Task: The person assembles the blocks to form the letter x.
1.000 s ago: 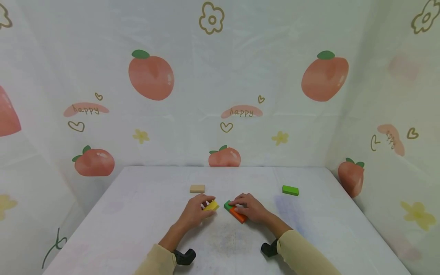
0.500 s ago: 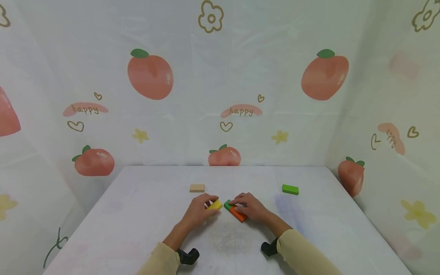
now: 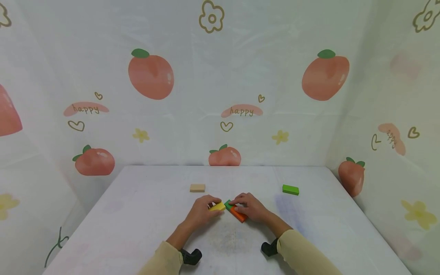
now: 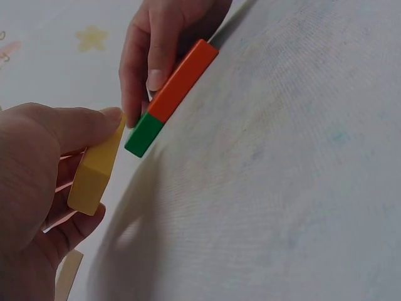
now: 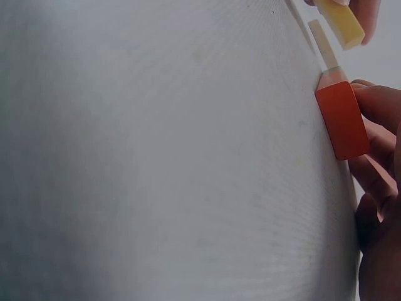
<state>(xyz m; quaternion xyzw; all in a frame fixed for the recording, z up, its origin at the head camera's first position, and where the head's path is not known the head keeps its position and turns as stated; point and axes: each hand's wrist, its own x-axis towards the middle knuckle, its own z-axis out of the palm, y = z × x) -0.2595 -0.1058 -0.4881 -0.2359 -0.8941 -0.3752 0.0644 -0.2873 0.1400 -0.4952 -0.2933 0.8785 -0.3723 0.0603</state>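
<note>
My left hand (image 3: 200,212) pinches a yellow block (image 4: 97,168) between thumb and fingers, tilted a little in the left wrist view. Just right of it, in the head view, a green block (image 4: 144,135) and a longer-looking orange block (image 4: 183,81) lie end to end in a slanted line on the table. My right hand (image 3: 253,208) holds this pair, one fingertip at the green block and another digit on the orange one. In the right wrist view the orange block's end face (image 5: 343,120) shows, with fingers behind it. The yellow block's front end is close beside the green block.
On the white table (image 3: 144,229), a natural wood block (image 3: 197,188) lies behind my left hand. A bright green block (image 3: 290,190) lies at the back right. A white cloth (image 3: 192,76) printed with fruit hangs behind the table.
My left hand has moved right with the yellow block, bringing it up close to the green block. My right hand and the orange and green pair have stayed in place.
</note>
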